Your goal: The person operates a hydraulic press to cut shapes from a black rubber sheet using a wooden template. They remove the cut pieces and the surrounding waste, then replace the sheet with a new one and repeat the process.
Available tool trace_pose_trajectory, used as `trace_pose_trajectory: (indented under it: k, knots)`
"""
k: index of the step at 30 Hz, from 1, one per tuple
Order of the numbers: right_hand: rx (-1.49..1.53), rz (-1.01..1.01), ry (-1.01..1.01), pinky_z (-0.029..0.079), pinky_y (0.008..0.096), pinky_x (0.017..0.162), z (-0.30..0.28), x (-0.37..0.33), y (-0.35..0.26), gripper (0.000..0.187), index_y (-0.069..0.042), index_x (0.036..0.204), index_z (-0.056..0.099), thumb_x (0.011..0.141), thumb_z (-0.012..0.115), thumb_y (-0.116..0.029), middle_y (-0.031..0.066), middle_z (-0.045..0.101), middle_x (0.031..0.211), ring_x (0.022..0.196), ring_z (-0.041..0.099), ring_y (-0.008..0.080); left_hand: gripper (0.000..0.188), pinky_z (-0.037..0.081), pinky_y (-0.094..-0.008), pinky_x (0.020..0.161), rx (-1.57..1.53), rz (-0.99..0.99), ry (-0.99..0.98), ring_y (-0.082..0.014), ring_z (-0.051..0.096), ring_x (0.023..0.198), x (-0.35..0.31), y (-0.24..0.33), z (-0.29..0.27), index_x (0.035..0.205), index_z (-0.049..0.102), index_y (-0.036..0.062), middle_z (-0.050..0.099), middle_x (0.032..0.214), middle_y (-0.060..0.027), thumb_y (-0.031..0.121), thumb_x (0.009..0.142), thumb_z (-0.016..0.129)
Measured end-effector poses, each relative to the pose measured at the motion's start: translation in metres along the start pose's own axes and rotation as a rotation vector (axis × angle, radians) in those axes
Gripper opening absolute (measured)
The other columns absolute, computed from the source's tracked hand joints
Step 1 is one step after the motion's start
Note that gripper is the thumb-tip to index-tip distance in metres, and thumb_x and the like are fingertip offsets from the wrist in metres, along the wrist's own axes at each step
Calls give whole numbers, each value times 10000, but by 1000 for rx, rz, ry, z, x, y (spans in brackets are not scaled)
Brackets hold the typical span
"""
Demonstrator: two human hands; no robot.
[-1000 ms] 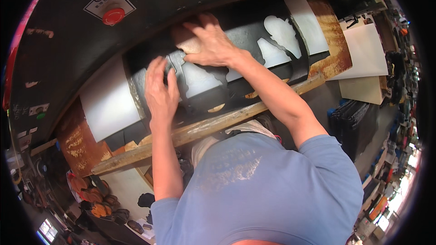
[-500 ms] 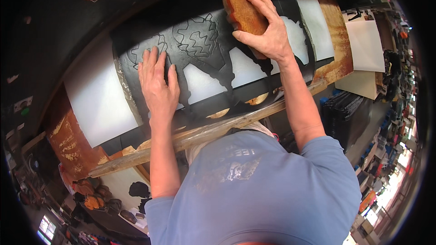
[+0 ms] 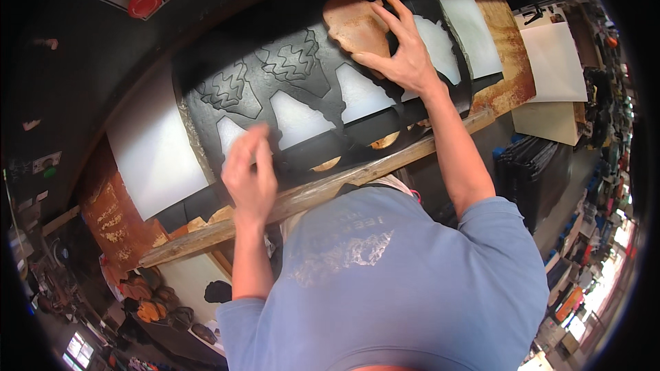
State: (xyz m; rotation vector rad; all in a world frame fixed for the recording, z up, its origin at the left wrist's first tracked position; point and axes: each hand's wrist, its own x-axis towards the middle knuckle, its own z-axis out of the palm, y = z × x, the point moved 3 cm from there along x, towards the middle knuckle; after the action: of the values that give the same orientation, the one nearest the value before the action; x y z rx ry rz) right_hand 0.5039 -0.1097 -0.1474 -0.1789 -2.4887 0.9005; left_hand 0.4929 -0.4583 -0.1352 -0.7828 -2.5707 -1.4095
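My right hand (image 3: 410,55) has its thumb and fingers around a brown, rounded cutting die (image 3: 352,26). The die lies against a black leather-like sheet (image 3: 307,89), its near-left edge facing me. Cut outlines with zigzag lines mark the sheet to its left, and white board shows through the openings along the near edge. My left hand (image 3: 251,175) is raised over the sheet's near-left part, touching nothing I can make out. Motion smears its fingers.
White board (image 3: 155,154) extends left of the sheet, over a worn brown surface (image 3: 113,209). A wooden rail (image 3: 330,192) runs along the near edge. Beyond is a dark machine body with a red button (image 3: 145,3). Black folded material (image 3: 528,154) sits at right.
My left hand has lifted off the sheet and come back toward me, baring the zigzag cuts. The die has tipped and shifted slightly left, with my right hand still around it.
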Motion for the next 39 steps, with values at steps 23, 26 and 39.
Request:
trace_pose_trajectory:
  k: [23, 26, 39]
  knots:
    - [140, 2, 509, 512, 302, 660, -129, -55, 20, 245, 16, 945, 740, 991, 759, -223, 80, 688, 711, 678, 595, 91, 161, 526, -430, 618, 251, 223, 174, -352, 659, 664, -80, 14, 39, 853, 641, 16, 656, 802, -154, 74, 969, 737]
    - [270, 307, 385, 511, 298, 680, -95, -124, 29, 206, -7, 911, 748, 990, 742, -197, 68, 709, 743, 707, 610, 70, 270, 516, -389, 624, 254, 168, 188, -323, 647, 640, -81, 15, 41, 807, 653, -13, 654, 756, -166, 157, 999, 736]
    - [-103, 66, 255, 531, 435, 704, -58, -154, 28, 144, -71, 820, 707, 911, 753, -173, 64, 688, 743, 695, 684, 321, 324, 511, -474, 734, 320, 144, 101, -361, 638, 803, -86, 14, 45, 762, 581, 14, 616, 771, -150, 193, 961, 763]
